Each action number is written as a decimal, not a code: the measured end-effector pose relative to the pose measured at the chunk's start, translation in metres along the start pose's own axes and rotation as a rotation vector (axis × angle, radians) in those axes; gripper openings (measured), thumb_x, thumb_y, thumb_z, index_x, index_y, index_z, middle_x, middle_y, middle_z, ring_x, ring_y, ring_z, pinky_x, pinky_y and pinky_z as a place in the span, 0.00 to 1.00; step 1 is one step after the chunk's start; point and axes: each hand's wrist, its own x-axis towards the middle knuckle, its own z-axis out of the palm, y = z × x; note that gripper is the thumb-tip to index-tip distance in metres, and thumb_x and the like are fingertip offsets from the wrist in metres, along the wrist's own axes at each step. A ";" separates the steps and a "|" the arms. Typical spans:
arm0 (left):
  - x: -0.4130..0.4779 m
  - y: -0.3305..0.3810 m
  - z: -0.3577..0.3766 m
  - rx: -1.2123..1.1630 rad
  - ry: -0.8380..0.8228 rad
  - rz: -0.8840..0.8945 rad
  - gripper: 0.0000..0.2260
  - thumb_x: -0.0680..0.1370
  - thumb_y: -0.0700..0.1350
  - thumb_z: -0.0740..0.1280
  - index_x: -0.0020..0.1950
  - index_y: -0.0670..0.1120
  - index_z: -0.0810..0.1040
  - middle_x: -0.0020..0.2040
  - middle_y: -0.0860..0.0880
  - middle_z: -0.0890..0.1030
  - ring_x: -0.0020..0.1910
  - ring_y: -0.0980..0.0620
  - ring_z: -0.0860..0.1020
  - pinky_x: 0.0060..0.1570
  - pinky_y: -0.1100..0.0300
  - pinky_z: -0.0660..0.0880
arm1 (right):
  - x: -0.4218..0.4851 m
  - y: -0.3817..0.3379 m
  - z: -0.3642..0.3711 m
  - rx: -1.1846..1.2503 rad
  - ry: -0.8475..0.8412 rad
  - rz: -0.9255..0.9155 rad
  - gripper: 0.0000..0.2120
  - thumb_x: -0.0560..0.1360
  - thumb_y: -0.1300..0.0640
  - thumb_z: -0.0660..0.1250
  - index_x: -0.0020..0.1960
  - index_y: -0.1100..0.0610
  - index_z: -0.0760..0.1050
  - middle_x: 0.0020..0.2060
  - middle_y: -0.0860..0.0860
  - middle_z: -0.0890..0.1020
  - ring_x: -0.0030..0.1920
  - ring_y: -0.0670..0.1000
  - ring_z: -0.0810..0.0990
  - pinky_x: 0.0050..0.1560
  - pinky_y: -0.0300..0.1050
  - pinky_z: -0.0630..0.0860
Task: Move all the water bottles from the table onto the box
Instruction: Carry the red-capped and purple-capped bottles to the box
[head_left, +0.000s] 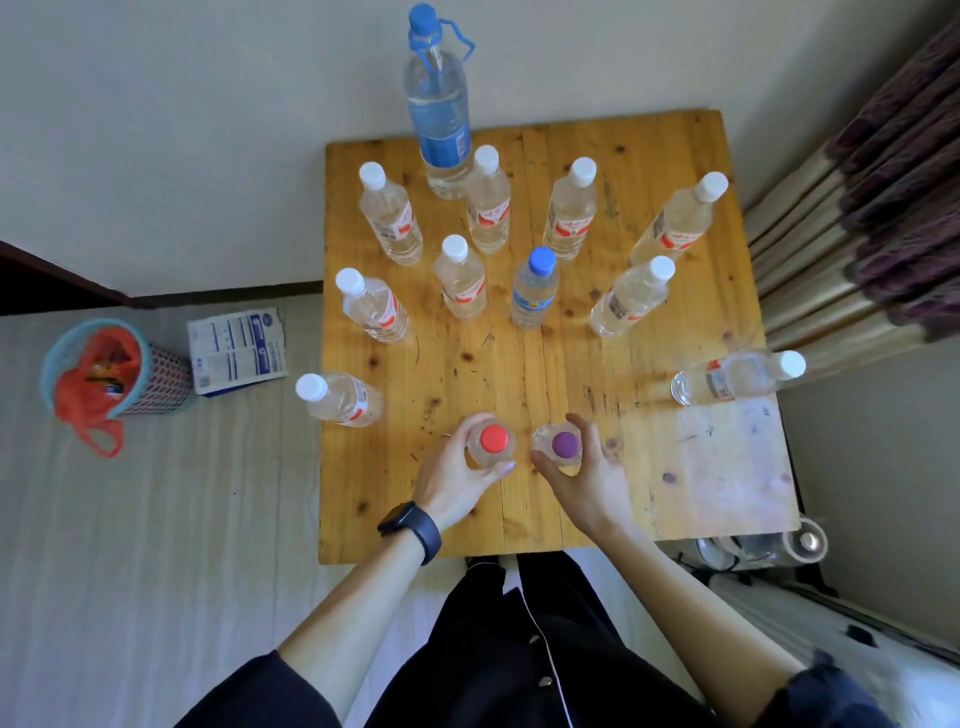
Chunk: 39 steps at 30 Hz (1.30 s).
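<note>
Several clear water bottles stand upright on a wooden table (675, 493). Near its front edge my left hand (457, 478) wraps a bottle with a red cap (493, 439). Beside it my right hand (587, 478) wraps a bottle with a purple cap (565, 444). Both bottles rest on the tabletop. Further back are several white-capped bottles such as one (460, 278) in the middle, a small blue-capped bottle (535, 288), and a tall blue-capped bottle (439, 104) at the far edge. A cardboard box (236, 351) sits on the floor left of the table.
A mesh waste basket (111, 371) with a red plastic bag stands on the floor at the far left. A curtain (883, 218) hangs along the right. Walls close in behind and beside the table. Clear containers (769, 548) sit low by the table's right front corner.
</note>
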 end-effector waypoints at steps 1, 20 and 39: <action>0.000 0.001 0.000 0.004 0.001 0.006 0.26 0.72 0.56 0.77 0.66 0.63 0.70 0.60 0.62 0.78 0.62 0.57 0.75 0.53 0.66 0.72 | 0.000 0.000 0.000 -0.005 -0.008 -0.009 0.35 0.72 0.36 0.71 0.73 0.43 0.60 0.62 0.51 0.79 0.58 0.56 0.79 0.51 0.47 0.76; 0.020 -0.006 0.024 0.027 0.077 -0.093 0.24 0.67 0.50 0.78 0.55 0.66 0.69 0.48 0.63 0.80 0.46 0.62 0.79 0.46 0.53 0.80 | 0.032 0.008 0.005 0.008 -0.125 -0.086 0.28 0.67 0.52 0.78 0.59 0.43 0.67 0.51 0.41 0.79 0.47 0.48 0.80 0.41 0.31 0.71; -0.001 0.183 0.039 0.210 -0.216 0.631 0.22 0.66 0.61 0.79 0.56 0.60 0.76 0.47 0.64 0.82 0.47 0.64 0.80 0.44 0.62 0.76 | -0.149 -0.006 -0.138 0.397 0.701 0.089 0.26 0.63 0.52 0.80 0.56 0.40 0.72 0.45 0.38 0.82 0.47 0.39 0.81 0.44 0.40 0.79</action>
